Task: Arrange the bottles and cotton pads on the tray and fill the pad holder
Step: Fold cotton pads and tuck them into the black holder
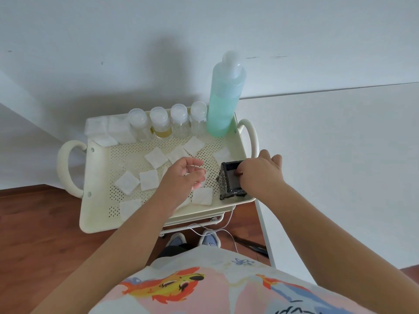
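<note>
Risk: holder [230, 180] may tip, right hand [260, 171] pinching only its rim | left hand [187, 175] half-curled, empty | holder: tray [97, 200] right near corner | bottles: 4 small [158, 122], 1 tall [224, 98], far edge | pads [148, 180]: about 9 loose, stack far-left corner

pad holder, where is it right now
In the head view the dark pad holder stands in the tray's near right corner, under the right hand, with a loose cotton pad just to its left.
</note>
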The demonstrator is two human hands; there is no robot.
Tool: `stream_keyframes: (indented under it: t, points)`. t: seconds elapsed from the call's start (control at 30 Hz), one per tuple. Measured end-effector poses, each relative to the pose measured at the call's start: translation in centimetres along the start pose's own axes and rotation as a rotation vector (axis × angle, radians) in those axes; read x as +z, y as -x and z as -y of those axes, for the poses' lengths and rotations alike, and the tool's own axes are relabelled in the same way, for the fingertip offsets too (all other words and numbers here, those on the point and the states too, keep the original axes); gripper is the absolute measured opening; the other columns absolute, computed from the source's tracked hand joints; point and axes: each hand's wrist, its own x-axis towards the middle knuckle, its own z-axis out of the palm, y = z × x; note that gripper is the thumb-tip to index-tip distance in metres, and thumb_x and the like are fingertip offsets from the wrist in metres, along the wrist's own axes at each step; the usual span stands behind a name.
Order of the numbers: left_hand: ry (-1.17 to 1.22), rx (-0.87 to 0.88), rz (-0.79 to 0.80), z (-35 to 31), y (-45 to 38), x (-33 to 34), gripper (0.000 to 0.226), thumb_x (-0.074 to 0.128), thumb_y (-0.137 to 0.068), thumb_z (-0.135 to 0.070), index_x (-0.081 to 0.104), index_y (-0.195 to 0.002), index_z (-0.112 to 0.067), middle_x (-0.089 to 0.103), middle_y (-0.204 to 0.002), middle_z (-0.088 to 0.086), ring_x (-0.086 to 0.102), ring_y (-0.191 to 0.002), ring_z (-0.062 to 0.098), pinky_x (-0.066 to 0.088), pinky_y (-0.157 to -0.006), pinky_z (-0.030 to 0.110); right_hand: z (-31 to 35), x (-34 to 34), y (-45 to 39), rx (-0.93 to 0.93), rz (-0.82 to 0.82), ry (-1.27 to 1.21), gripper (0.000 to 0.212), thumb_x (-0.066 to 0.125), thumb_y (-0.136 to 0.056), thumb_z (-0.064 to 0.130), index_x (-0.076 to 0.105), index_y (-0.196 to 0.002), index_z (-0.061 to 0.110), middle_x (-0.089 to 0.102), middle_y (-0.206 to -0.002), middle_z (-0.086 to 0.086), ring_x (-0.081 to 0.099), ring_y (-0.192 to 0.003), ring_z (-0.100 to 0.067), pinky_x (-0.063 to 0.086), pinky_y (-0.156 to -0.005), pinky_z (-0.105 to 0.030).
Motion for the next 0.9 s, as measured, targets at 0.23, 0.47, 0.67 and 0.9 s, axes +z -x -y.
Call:
stream_keyframes:
  t: [0.23,0.47,0.67,0.9]
  points:
    - [-0.162,0.004,-0.023,1.6,-1.0,-1.7,0.016,0.065,-0.088,-0.021,0.066,-0.101,-0.03,0.07,-0.097,0.002,0.069,-0.091,0.022,0.055,-0.089,0.042,-0.5,-2.1,1.2,-0.027,0.035,0.024,0.041,0.048,-0.083,0.016,0.062,-0.102,0.05,0.046,-0.075,0.009,0.03,-0.104,-0.017,0.015,-0.076,-0.039]
    - [-0.948,0.038,0.014,6.0,-2.5,-6.0,0.033,0.068,-0.087,-0.019,0.059,-0.118,-0.022,0.059,-0.113,-0.001,0.055,-0.096,0.012,0.039,-0.08,0.024,2.7,-6.0,0.5,-0.245,-0.219,-0.192,0.014,0.056,-0.086,0.027,0.065,-0.087,0.037,0.067,-0.086,0.012,0.047,-0.099,-0.017,0.023,-0.084,-0.036]
    - [-1.093,0.025,-0.062,7.7,-2.9,-6.0,0.042,0.079,-0.076,-0.033,0.057,-0.11,-0.019,0.05,-0.099,-0.002,0.051,-0.084,0.015,0.039,-0.073,0.028,10.7,0.2,-2.4,-0.485,0.086,0.248,0.014,0.055,-0.081,0.002,0.056,-0.088,0.014,0.051,-0.074,-0.001,0.055,-0.085,-0.027,0.036,-0.071,-0.034]
    - [-1.045,-0.018,-0.043,7.5,-2.3,-6.2,0.019,0.078,-0.079,-0.026,0.059,-0.079,-0.021,0.052,-0.09,-0.002,0.056,-0.081,0.019,0.044,-0.069,0.031,10.7,5.6,-3.5,-0.516,0.13,0.392,0.03,0.053,-0.081,-0.002,0.06,-0.105,0.015,0.045,-0.07,-0.003,0.047,-0.073,-0.026,0.037,-0.062,-0.036]
